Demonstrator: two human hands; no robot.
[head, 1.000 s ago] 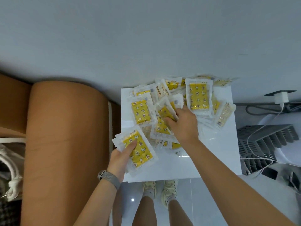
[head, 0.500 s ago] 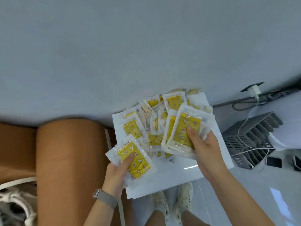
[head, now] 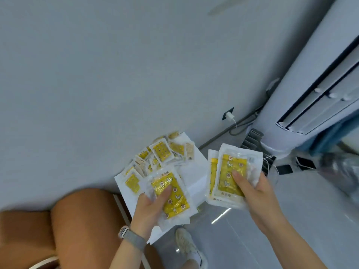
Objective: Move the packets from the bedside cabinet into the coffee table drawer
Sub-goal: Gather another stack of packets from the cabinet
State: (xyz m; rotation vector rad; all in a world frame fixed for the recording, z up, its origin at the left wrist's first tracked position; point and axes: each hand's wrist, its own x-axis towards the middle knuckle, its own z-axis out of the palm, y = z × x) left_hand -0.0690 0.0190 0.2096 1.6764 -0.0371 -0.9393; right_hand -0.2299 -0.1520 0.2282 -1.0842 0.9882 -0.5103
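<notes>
Several clear packets with yellow printed fronts (head: 161, 154) lie heaped on the white bedside cabinet top (head: 191, 171) against the wall. My left hand (head: 149, 208) grips a small stack of packets (head: 172, 195) above the cabinet's near edge, thumb pressed on the top one. My right hand (head: 254, 191) holds another stack of packets (head: 229, 175) off the cabinet's right side, over the floor, thumb across the front.
A brown padded headboard (head: 73, 220) stands left of the cabinet. A tall white floor air conditioner (head: 310, 94) stands at right, with a wall socket and charger (head: 229, 115), cables and a grey rack (head: 252, 140) near its base. Glossy grey floor and my shoes (head: 186, 243) lie below.
Both hands have lifted their packets off the cabinet. The right hand has carried its stack rightwards past the cabinet edge, and the view has swung right.
</notes>
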